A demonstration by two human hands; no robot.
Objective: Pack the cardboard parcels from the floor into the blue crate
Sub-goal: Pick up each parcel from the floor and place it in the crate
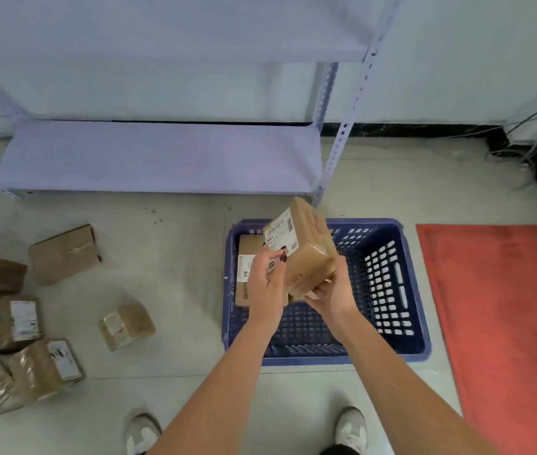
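We grip a taped cardboard parcel [306, 254] tilted above the blue crate [392, 290], left hand [265, 284] and right hand [333, 290] both clasped on it. Another parcel [244, 274] lies inside; more loose parcels [24, 326] lie on the floor [178, 257] to our left.

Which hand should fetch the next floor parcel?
Left, probably. The loose parcels lie on the floor left of the blue crate, the left hand's side. The right hand could then lower the held parcel alone.

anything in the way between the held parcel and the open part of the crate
Nothing visible does. The held parcel hangs over the blue crate, whose right half is bare; one packed parcel lies along its left wall.
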